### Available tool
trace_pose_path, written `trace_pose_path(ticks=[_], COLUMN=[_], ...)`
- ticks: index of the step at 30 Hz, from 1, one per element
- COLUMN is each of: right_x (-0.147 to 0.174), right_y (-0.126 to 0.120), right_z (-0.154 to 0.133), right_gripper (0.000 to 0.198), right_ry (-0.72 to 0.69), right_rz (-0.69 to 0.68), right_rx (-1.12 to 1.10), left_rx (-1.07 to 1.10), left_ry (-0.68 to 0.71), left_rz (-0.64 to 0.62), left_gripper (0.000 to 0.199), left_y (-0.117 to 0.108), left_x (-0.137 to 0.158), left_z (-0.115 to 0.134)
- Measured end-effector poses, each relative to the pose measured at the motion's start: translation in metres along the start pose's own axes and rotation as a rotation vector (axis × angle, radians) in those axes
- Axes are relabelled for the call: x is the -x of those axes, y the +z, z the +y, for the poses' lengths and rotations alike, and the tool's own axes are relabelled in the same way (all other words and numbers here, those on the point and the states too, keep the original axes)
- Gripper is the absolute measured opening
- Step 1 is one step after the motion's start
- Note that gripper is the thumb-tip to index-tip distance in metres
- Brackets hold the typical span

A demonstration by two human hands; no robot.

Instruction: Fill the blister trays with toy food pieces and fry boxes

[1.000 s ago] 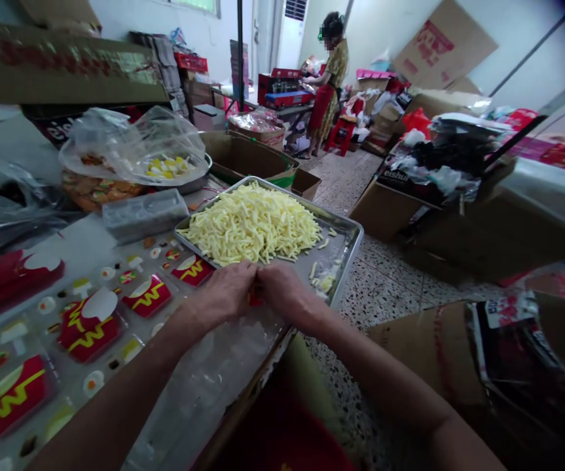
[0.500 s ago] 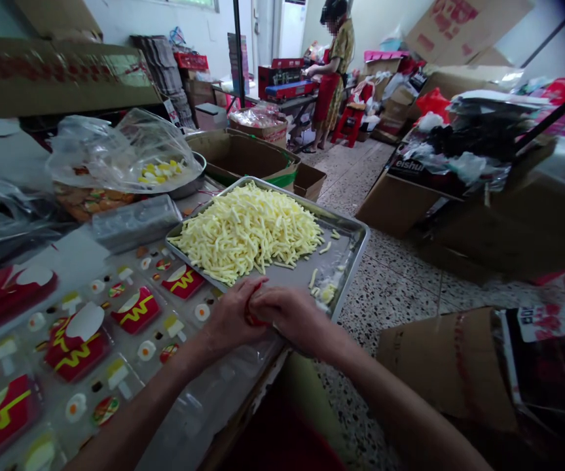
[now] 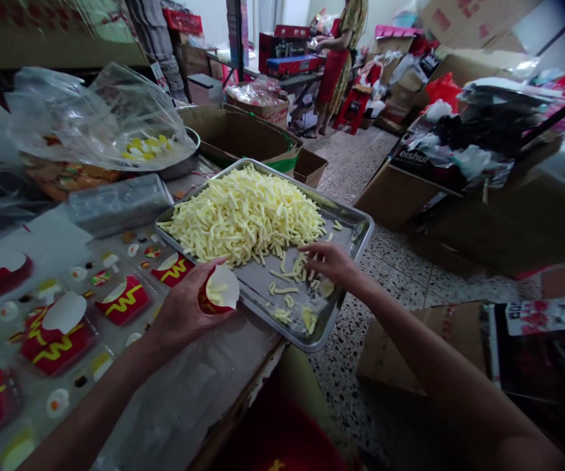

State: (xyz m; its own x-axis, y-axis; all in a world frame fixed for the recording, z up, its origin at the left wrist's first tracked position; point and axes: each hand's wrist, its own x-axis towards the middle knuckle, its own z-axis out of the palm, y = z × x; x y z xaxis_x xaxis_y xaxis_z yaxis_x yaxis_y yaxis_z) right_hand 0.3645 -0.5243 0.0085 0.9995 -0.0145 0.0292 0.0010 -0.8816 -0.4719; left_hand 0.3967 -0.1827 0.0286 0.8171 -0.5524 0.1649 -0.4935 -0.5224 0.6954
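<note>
My left hand (image 3: 184,304) is wrapped round a small red fries carton (image 3: 220,288) with a white inner back. A few pale yellow fry-shaped sticks lie inside its mouth. In front, a metal tray (image 3: 243,288) bears a big heap of the same fry-shaped sticks (image 3: 253,212). Over the tray's right part, my right hand (image 3: 334,261) has its fingers stretched out and slightly bent, at some loose sticks beside the heap. Its fingertips appear to touch them; I see nothing held. Filled-looking red cartons (image 3: 124,301) in clear packaging lie on the table to the left.
Small egg- and ice-pop-shaped pieces lie in the clear packs. Behind are a clear plastic bag (image 3: 86,124), a stack of clear plastic trays (image 3: 120,204) and a cardboard box (image 3: 233,134). More boxes stand right on the floor. A person (image 3: 338,59) in a red apron works farther back.
My hands, together round the carton before, have come apart. The right has moved over the tray's loose sticks; the left keeps the carton, its mouth now visible. The view has tipped down.
</note>
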Motion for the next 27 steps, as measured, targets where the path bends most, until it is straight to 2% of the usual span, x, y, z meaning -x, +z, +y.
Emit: trace_pose_path(ticks=[2,4,9,12,14,17,19,22,25,27], right_x=[0.004,0.005,0.003,0.000,-0.002,-0.006,-0.009,-0.014,-0.018,-0.018], right_y=[-0.002,-0.003,-0.018,-0.035,-0.041,-0.040,-0.032,-0.017,-0.003,0.002], right_z=[0.008,0.009,0.001,-0.007,-0.015,-0.026,-0.028,-0.023,-0.016,-0.014], right_gripper=[0.023,0.017,0.031,0.045,0.050,0.033,0.017,0.019,0.018,0.015], right_ry=[0.041,-0.005,-0.234,-0.448,-0.532,-0.590,-0.618,-0.646,-0.625,-0.540], right_rz=[0.167,0.212,0.063,-0.130,-0.263,-0.388,-0.427,-0.450,-0.394,-0.332], right_rx=[0.017,0.046,0.118,0.129,0.188,0.300,0.375,0.470,0.467,0.420], left_rx=[0.015,0.016,-0.047,-0.083,-0.091,-0.094,-0.085,-0.058,-0.055,-0.102], left_ry=[-0.056,-0.063,0.012,0.026,0.026,0.026,0.042,0.082,0.075,0.051], left_rz=[0.015,0.027,0.005,-0.005,0.006,0.020,0.005,-0.019,-0.015,-0.025], left_gripper=[0.085,0.087,0.087,0.087,0.087,0.085,0.084,0.083,0.083,0.086], left_y=[-0.004,-0.005,-0.006,-0.010,-0.013,-0.015,-0.013,-0.006,0.004,0.010], left_x=[0.000,-0.004,-0.011,-0.006,-0.003,-0.001,-0.003,-0.008,-0.012,-0.014], left_z=[-0.001,0.000,-0.006,-0.019,-0.024,-0.023,-0.017,-0.008,-0.001,0.006])
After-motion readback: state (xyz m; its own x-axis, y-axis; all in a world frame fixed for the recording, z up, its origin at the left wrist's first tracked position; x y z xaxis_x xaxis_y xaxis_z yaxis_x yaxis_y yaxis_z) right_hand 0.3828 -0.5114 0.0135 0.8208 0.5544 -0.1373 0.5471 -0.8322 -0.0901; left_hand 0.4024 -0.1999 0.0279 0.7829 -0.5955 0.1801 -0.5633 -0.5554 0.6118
